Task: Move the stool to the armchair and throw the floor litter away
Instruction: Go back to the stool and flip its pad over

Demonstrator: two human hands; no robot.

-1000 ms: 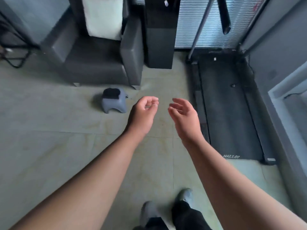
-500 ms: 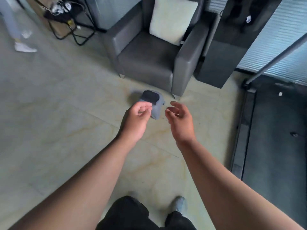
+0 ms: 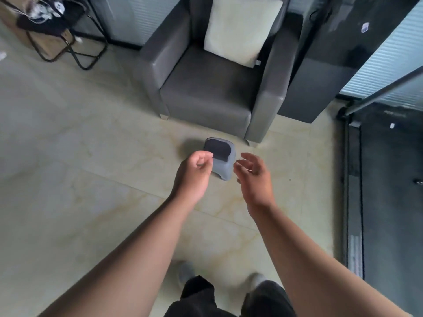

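At the far left stands a folding rack [image 3: 68,42] hung with cables, well clear of our work. Our left hand [image 3: 194,175] hangs above the tiled floor [image 3: 68,179], fingers loosely curled and holding nothing, its knuckles overlapping the stool's left edge in the view; we cannot tell whether it touches. The small grey stool [image 3: 220,160], with its dark top pad, stands upright on the floor just in front of the armchair's [image 3: 210,88] right front corner, near but apart from it. Our right hand [image 3: 254,177] is spread and empty, just right of the stool.

To do this well, we judge we should bend lower, bring both hands onto opposite sides of the seat, lift it level and set it square before the cushion. No litter shows on the floor here.
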